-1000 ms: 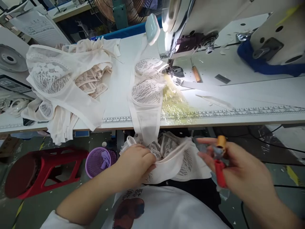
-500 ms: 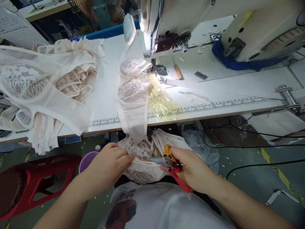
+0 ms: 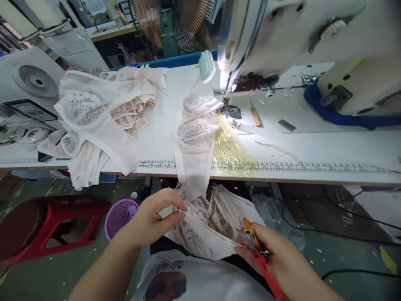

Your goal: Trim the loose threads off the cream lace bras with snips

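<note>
One white worktop (image 3: 163,125) runs across a workshop, with one ruler scale (image 3: 272,167) along its front edge and one fan (image 3: 169,29) behind it. At far left, one red stool (image 3: 48,234) stands on the floor. Beyond it, on the worktop, lies one pile of pale lace bras (image 3: 103,121), overlapping too closely to count. Next comes one purple basket (image 3: 114,219) on the floor, purple cloth (image 3: 132,210) inside. The left hand (image 3: 159,215) has thumb and fingers together, pinching the edge of one lap bra (image 3: 203,240), which is below the worktop, stretched between both hands. One more bra (image 3: 194,138), two lace cups showing, lies by the needle of one sewing machine (image 3: 291,29) and hangs over the front edge. To its right are one yellow sheet (image 3: 230,150), one wooden-handled tool (image 3: 256,117) and one grey plate (image 3: 286,125). Below, the right hand (image 3: 278,251) is clamped around one pair of scissors (image 3: 265,267), its fingertips at the lap bra's other end. Clear plastic (image 3: 282,225) lies beyond that hand.
</note>
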A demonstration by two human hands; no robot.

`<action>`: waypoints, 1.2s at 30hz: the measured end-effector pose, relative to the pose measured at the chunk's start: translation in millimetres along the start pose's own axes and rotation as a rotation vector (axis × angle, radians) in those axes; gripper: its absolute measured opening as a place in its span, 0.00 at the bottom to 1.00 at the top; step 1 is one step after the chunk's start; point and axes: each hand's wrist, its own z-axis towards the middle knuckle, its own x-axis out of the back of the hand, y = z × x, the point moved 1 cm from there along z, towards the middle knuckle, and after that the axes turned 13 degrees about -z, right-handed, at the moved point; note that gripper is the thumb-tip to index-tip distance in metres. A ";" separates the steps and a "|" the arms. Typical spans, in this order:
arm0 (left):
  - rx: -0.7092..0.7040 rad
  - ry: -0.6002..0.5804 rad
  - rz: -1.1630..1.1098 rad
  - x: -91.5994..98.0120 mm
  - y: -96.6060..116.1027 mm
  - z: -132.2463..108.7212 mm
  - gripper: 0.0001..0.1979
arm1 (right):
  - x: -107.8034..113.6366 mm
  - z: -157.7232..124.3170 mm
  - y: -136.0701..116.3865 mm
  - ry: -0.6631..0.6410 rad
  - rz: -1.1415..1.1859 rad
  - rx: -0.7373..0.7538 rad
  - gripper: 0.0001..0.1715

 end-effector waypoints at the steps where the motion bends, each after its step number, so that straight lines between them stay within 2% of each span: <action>1: -0.017 0.039 -0.035 -7.6 0.0 2.4 0.06 | -0.8 -2.8 3.9 -0.001 -0.004 -0.025 0.12; 4: -0.102 0.110 -0.108 -32.6 3.1 12.7 0.13 | 2.8 -8.0 11.8 0.013 -0.034 -0.078 0.14; 8: -0.281 0.039 -0.081 -62.9 11.4 28.2 0.23 | 22.3 -9.9 6.5 0.107 0.018 -0.119 0.13; 11: -0.346 0.001 -0.022 -79.2 13.0 37.3 0.24 | 39.0 -7.9 -4.8 0.139 0.126 -0.047 0.12; 14: -0.347 -0.041 -0.027 -90.8 12.1 43.8 0.23 | 50.0 -3.6 -14.1 0.153 0.181 0.056 0.08; 19: -0.218 -0.074 -0.088 -99.3 14.3 48.4 0.12 | 52.5 3.1 -20.1 0.208 0.236 0.099 0.10; 24: -0.129 -0.004 -0.003 -104.7 12.0 49.7 0.05 | 45.9 6.3 -21.4 0.257 0.330 0.113 0.09; 26: -0.059 -0.006 -0.091 -107.4 9.7 51.9 0.05 | 44.4 7.3 -20.6 0.266 0.340 0.120 0.10; 28: 0.082 -0.040 -0.264 -109.2 7.9 55.0 0.09 | 46.4 8.0 -18.0 0.253 0.336 0.122 0.10; 31: 0.255 -0.062 -0.456 -107.9 7.6 59.6 0.10 | 55.7 7.7 -11.0 0.108 0.241 0.160 0.12; 36: 0.405 -0.047 -0.541 -102.4 7.5 64.1 0.10 | 70.2 0.0 4.2 -0.245 -0.069 0.201 0.32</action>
